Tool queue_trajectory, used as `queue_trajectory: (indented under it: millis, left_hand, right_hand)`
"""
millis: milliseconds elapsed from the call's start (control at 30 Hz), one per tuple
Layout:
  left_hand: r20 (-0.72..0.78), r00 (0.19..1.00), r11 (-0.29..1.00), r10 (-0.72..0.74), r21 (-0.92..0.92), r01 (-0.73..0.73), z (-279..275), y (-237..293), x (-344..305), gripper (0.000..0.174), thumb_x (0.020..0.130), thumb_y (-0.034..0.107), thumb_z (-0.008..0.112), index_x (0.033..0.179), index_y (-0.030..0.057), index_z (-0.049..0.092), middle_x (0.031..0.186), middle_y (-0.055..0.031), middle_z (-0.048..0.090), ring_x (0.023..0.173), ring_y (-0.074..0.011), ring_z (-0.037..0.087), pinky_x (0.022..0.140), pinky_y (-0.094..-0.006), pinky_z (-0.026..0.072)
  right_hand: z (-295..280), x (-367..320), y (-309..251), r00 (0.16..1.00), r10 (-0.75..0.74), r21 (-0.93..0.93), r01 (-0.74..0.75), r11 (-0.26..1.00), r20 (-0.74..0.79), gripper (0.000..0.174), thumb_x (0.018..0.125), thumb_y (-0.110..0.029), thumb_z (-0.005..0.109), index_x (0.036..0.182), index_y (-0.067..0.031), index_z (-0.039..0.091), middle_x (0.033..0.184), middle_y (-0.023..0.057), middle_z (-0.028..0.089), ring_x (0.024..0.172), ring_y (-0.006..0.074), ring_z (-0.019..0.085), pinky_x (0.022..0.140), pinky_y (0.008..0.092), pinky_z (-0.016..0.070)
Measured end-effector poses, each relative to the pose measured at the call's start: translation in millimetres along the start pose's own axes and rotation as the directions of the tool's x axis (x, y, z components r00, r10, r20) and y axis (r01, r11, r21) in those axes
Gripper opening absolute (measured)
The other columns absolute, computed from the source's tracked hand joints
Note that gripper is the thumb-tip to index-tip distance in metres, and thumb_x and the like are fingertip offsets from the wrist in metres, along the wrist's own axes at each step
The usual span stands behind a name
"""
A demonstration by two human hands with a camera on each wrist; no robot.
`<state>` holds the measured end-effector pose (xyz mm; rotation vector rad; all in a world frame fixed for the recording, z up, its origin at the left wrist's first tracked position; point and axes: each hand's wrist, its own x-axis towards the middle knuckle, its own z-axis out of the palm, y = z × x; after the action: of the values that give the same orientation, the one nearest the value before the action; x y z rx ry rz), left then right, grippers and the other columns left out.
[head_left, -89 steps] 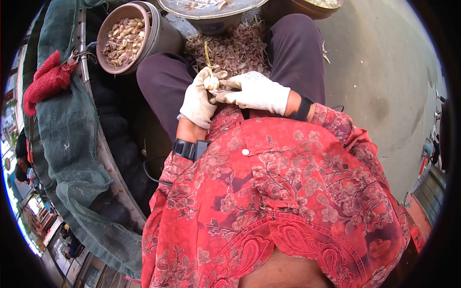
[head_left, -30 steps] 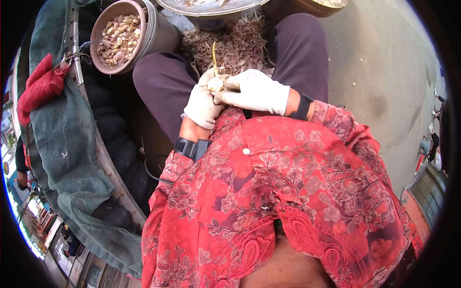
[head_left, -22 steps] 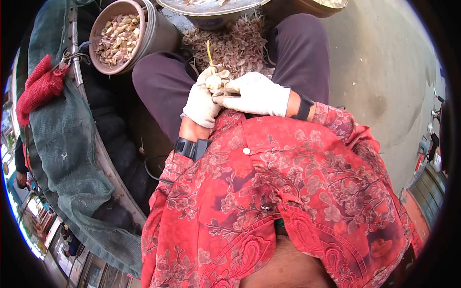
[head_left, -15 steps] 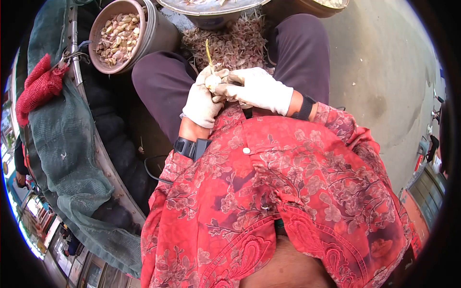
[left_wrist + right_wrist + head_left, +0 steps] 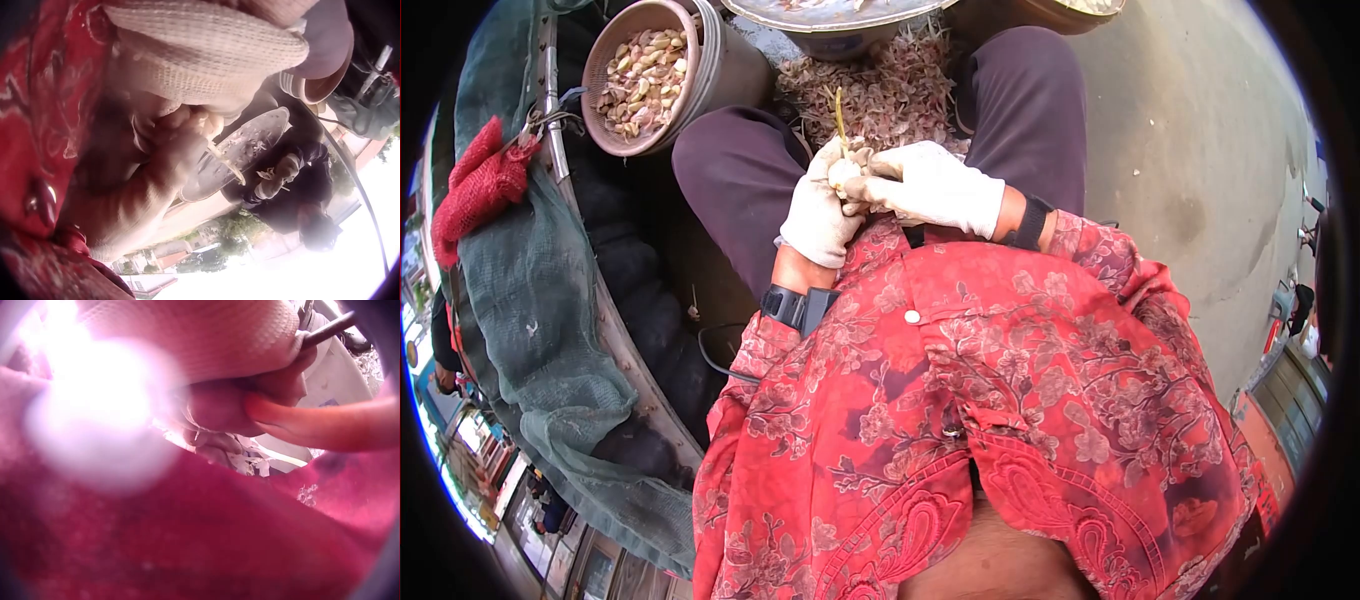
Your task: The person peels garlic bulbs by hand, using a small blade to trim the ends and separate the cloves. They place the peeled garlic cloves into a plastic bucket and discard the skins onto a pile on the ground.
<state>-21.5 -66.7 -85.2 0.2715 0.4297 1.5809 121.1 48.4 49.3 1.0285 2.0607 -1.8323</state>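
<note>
A garlic bulb [image 5: 841,172] with a dry yellow stem [image 5: 838,105] sticking up is held above my lap, between my knees. My left hand [image 5: 818,212], in a white knit glove, grips the bulb from the left and below. My gloved right hand [image 5: 930,187] comes in from the right, and its fingertips pinch the bulb's side. The left wrist view shows gloved fingers [image 5: 181,147] closed round the pale bulb [image 5: 201,122]. The right wrist view is mostly glare and blurred glove [image 5: 206,337].
A round basket [image 5: 605,132] of garlic cloves [image 5: 640,80] stands at the upper left. Papery garlic skins [image 5: 890,95] lie heaped on the ground between my legs. A metal basin [image 5: 840,22] sits at the top. A green net [image 5: 520,290] and a red mesh bag [image 5: 475,190] lie left.
Both hands stay on the bulb and have shifted only slightly. The right hand's fingers have worked at the bulb's side, and the stem has wobbled a little.
</note>
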Motion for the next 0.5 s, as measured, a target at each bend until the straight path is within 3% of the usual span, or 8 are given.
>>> queue_trajectory:
  millis: [67,167,233,267,333,433,467,500]
  left_hand:
    - [-0.035,0.999,0.999,-0.041,-0.018,0.041,5,4,1,0.057,0.081,-0.011,0.052,0.134,0.0042,0.037,0.121,-0.0063,0.055,0.106,-0.0151,0.057,0.082,-0.0229,0.0501]
    - [0.125,0.99,0.984,-0.062,-0.157,0.081,9,6,3,0.049,0.086,-0.008,0.049,0.132,0.0043,0.038,0.12,-0.0058,0.055,0.101,-0.0132,0.057,0.077,-0.0205,0.05]
    - [-0.142,0.99,0.983,0.015,0.184,0.011,15,2,0,0.047,0.087,-0.008,0.05,0.131,0.004,0.04,0.118,-0.0062,0.056,0.1,-0.0133,0.058,0.076,-0.0211,0.05]
    - [-0.143,0.99,0.983,0.015,0.183,0.012,14,2,0,0.047,0.087,-0.008,0.05,0.131,0.004,0.04,0.118,-0.0062,0.056,0.1,-0.0133,0.058,0.076,-0.0211,0.05]
    - [-0.105,0.994,0.989,0.005,0.148,0.011,14,3,1,0.045,0.088,-0.006,0.05,0.131,0.0036,0.04,0.117,-0.0075,0.056,0.1,-0.0149,0.058,0.078,-0.0229,0.0503]
    - [-0.364,0.931,0.971,0.024,0.23,0.065,31,1,6,0.043,0.089,-0.007,0.049,0.13,0.0033,0.04,0.117,-0.0093,0.055,0.097,-0.017,0.058,0.078,-0.0249,0.0506]
    - [-0.364,0.931,0.971,0.023,0.228,0.065,22,-2,6,0.043,0.089,-0.007,0.049,0.13,0.0033,0.04,0.117,-0.0093,0.055,0.097,-0.017,0.058,0.078,-0.0249,0.0506]
    - [-0.214,0.977,0.998,-0.012,-0.065,-0.002,16,-2,9,0.043,0.089,-0.007,0.047,0.13,0.0031,0.04,0.117,-0.0101,0.055,0.095,-0.0176,0.057,0.078,-0.0256,0.0509]
  right_hand:
    - [-2,-2,-4,1.0,-0.014,0.017,0.013,1.0,0.014,0.04,0.089,-0.042,0.064,0.09,-0.0026,0.066,0.065,-0.0008,0.054,0.054,0.0051,0.045,0.05,0.0243,0.0378]
    - [-3,-2,-7,1.0,0.009,-0.017,-0.008,1.0,0.027,0.039,0.09,-0.042,0.063,0.089,-0.003,0.067,0.064,-0.0003,0.054,0.054,0.0051,0.045,0.049,0.024,0.0373]
    - [1,4,0,0.996,-0.092,-0.061,0.092,0.994,-0.002,0.039,0.091,-0.041,0.061,0.088,-0.0028,0.067,0.064,0.0015,0.055,0.055,0.0069,0.047,0.051,0.0264,0.0397]
    - [1,4,2,0.996,-0.091,-0.06,0.091,0.994,-0.001,0.039,0.091,-0.041,0.061,0.088,-0.0028,0.067,0.064,0.0015,0.055,0.055,0.0069,0.047,0.051,0.0264,0.0397]
    - [1,2,-2,0.968,-0.248,-0.27,0.23,0.935,-0.035,0.043,0.092,-0.043,0.05,0.091,-0.0036,0.067,0.077,0.0196,0.064,0.073,0.034,0.064,0.068,0.0421,0.0482]
    - [2,6,3,0.932,-0.363,-0.508,0.316,0.802,0.007,0.043,0.09,-0.044,0.05,0.09,-0.0045,0.067,0.081,0.0204,0.065,0.078,0.0365,0.064,0.071,0.0441,0.0489]
    - [4,7,6,0.932,-0.362,-0.508,0.315,0.802,0.007,0.043,0.09,-0.044,0.05,0.09,-0.0045,0.067,0.081,0.0204,0.065,0.078,0.0365,0.064,0.071,0.0441,0.0489]
    - [5,8,9,0.915,-0.403,-0.538,0.349,0.767,0.018,0.043,0.09,-0.045,0.052,0.089,-0.0042,0.067,0.078,0.02,0.064,0.075,0.0364,0.063,0.069,0.0434,0.0487]
